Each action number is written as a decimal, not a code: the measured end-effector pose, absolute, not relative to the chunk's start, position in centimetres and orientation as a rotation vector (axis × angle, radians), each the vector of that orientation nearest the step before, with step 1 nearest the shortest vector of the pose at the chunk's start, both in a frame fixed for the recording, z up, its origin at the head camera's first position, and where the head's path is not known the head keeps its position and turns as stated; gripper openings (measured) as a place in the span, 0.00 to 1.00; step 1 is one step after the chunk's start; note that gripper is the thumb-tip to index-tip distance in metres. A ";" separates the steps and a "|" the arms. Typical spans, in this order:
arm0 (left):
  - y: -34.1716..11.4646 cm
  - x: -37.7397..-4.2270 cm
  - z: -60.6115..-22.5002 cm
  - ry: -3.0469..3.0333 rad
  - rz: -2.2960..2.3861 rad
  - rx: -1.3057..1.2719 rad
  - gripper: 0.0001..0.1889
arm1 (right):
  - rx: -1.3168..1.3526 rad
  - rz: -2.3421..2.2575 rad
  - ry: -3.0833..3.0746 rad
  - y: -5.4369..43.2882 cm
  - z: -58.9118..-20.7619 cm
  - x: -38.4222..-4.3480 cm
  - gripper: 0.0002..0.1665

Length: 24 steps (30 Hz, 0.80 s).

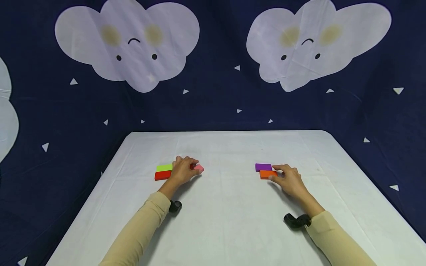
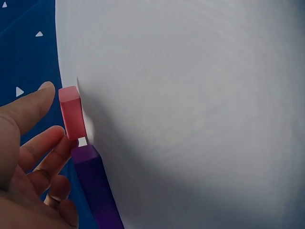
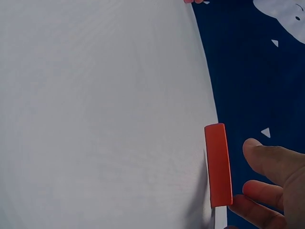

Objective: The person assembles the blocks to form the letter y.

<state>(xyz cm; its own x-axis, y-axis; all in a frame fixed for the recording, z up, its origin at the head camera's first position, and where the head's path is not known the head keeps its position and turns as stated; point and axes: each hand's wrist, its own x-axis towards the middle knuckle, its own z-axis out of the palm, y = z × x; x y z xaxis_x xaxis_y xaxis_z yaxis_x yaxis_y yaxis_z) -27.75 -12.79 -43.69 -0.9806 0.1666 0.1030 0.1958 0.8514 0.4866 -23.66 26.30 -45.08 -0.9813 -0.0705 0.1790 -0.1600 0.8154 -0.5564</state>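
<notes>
My left hand [image 1: 183, 170] is at a pink block [image 2: 72, 113] left of the table's middle. In the left wrist view the thumb stands a little apart from it, while a fingertip looks to be at its lower end. Below it there is a purple block [image 2: 95, 181]. Left of that hand lie a lime green block [image 1: 164, 167] and a red block [image 1: 162, 175]. My right hand [image 1: 291, 181] is at the right end of an orange block [image 3: 218, 164], its thumb apart from the block in the right wrist view. Behind the orange block sits another purple block [image 1: 263, 167].
A white cloth covers the table [image 1: 226, 214]. Behind it hangs a dark blue backdrop [image 1: 213, 55] with clouds and small triangles. Both wrists carry black devices, one at the left wrist [image 1: 175, 207] and one at the right [image 1: 297, 221].
</notes>
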 end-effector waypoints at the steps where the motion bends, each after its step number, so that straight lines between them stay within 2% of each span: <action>1: -12.7 -27.8 -43.7 -2.975 -0.769 -0.291 0.22 | 0.179 0.897 -2.850 26.3 -45.1 -23.7 0.31; 12: -12.4 -27.9 -43.7 -3.008 -0.689 -0.284 0.20 | 0.143 0.925 -2.879 26.5 -45.2 -23.7 0.31; 24: -12.5 -28.0 -43.9 -3.024 -0.686 -0.268 0.20 | 0.054 0.966 -2.929 26.5 -45.6 -23.7 0.26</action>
